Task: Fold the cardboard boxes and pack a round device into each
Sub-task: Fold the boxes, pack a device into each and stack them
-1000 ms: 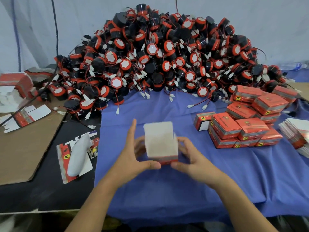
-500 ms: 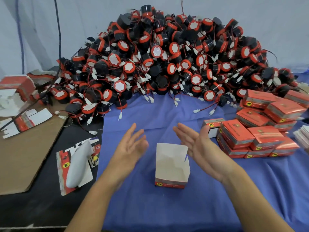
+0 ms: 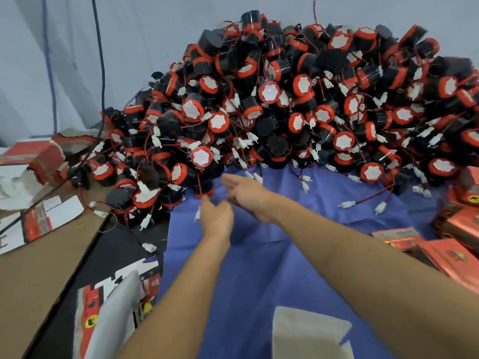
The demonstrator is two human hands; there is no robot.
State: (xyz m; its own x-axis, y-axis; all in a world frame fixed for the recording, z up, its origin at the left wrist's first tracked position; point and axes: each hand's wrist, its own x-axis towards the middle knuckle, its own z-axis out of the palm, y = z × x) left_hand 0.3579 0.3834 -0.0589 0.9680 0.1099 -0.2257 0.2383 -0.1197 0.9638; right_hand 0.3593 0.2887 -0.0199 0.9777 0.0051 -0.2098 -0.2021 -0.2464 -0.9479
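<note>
A big pile of round black-and-orange devices (image 3: 285, 99) with red wires and white plugs covers the back of the blue cloth (image 3: 259, 255). Both my arms are stretched toward its front edge. My left hand (image 3: 216, 216) has its fingertips at the nearest device (image 3: 204, 191) and grips nothing that I can see. Just right of it, my right hand (image 3: 246, 195) hovers with straight fingers pointing left, empty. The folded open white box (image 3: 308, 330) stands on the cloth near me, under my right forearm.
Closed orange boxes (image 3: 461, 244) are stacked at the right. Brown cardboard (image 3: 33, 268) and torn box scraps lie at the left. Printed flat box blanks with a white object (image 3: 111, 312) on them lie at the lower left. Loose plugs trail onto the cloth.
My hands left the open box on the cloth and moved forward to the pile's edge. The camera tilted closer to the pile, so the box now sits at the bottom of the view.
</note>
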